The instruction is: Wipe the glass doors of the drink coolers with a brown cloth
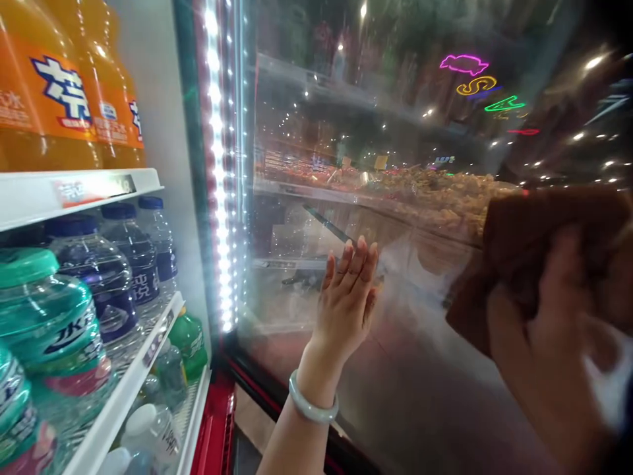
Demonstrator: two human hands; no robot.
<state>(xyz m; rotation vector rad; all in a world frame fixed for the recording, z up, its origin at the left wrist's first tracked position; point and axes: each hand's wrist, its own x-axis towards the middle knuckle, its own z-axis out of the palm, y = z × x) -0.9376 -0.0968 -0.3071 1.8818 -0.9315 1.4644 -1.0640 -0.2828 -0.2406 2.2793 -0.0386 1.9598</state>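
The left hand's (343,310) fingers are nearly together, the little one slightly apart, flat against the glass (297,297), apparently to steady the door. The right hand's (548,356) fingers overlie the brown cloth (548,211), thumb apart; blur hides whether they clamp it. That hand seems to back the cloth against the glass. Cloth extends past those fingertips at twelve o'clock and past the thumb at nine. From the left fingers, the light strip (215,145) is at ten, shelved bottles (113,284) at nine.

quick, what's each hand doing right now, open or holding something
Left hand: open, fingers extended, palm to the glass door, holding nothing.
Right hand: blurred, but holding a brown cloth.
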